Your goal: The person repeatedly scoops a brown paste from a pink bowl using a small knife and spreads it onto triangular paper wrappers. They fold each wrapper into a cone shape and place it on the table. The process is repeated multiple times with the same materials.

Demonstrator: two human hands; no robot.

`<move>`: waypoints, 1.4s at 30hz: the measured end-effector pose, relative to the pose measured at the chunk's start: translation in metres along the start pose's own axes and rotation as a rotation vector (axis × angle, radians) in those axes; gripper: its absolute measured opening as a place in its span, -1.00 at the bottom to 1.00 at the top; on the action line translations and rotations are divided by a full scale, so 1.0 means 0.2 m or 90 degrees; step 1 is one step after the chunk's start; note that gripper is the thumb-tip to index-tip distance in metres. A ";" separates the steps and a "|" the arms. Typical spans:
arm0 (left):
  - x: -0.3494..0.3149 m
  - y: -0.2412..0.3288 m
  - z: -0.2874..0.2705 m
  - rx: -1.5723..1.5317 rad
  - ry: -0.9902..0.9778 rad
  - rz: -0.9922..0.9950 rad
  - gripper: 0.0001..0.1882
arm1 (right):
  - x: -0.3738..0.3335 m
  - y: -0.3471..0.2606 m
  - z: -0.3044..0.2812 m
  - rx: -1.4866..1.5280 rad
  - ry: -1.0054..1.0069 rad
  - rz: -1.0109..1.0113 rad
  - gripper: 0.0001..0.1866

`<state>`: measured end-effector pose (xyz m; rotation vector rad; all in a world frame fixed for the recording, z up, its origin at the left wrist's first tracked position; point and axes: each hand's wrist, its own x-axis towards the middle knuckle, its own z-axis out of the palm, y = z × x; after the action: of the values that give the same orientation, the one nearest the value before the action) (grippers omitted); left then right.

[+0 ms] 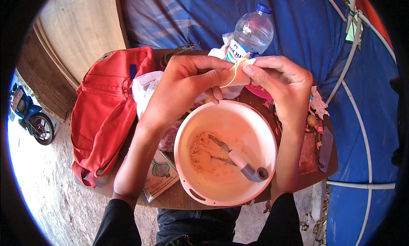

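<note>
Both hands are raised above the far rim of a white plastic basin (pixel 183 178). Between them is a small, thin, pale dough wrapper (pixel 239 77), folded, with a raised edge facing me. My left hand (pixel 191 78) pinches its left side between thumb and fingers. On the other side my right hand (pixel 279 75) grips it, thumb pressed on top near the fold. What lies inside the wrapper is hidden. Down in the basin, a pale, moist mash (pixel 200 152) clings to the left wall. A metal-bladed tool with a grey, pipe-like handle (pixel 247 167) leans there.
A clear water bottle (pixel 254 33) with a blue cap stands beyond my hands. A red bag (pixel 106 105) lies at the table's left, near a plastic bag (pixel 145 88). Left of the basin is a printed packet (pixel 159 175). Scraps and a cleaver-like blade (pixel 326 150) lie right.
</note>
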<state>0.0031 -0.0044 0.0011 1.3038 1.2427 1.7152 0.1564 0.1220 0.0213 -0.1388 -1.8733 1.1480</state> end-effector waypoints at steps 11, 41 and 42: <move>-0.02 0.03 -0.02 0.044 -0.036 0.007 -0.80 | 0.02 0.01 -0.06 0.134 -0.148 0.151 -0.81; 0.03 -0.06 0.02 -0.098 -0.029 0.244 -0.73 | 0.04 0.04 -0.09 0.136 -0.173 -0.162 -0.77; 0.03 -0.07 0.02 -0.104 -0.029 0.244 -0.73 | 0.03 0.03 -0.08 0.107 -0.176 -0.153 -0.78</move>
<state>0.0038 0.0065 -0.0092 1.5430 0.8425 1.9893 0.1629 0.1401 0.0232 0.3470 -1.9564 1.1955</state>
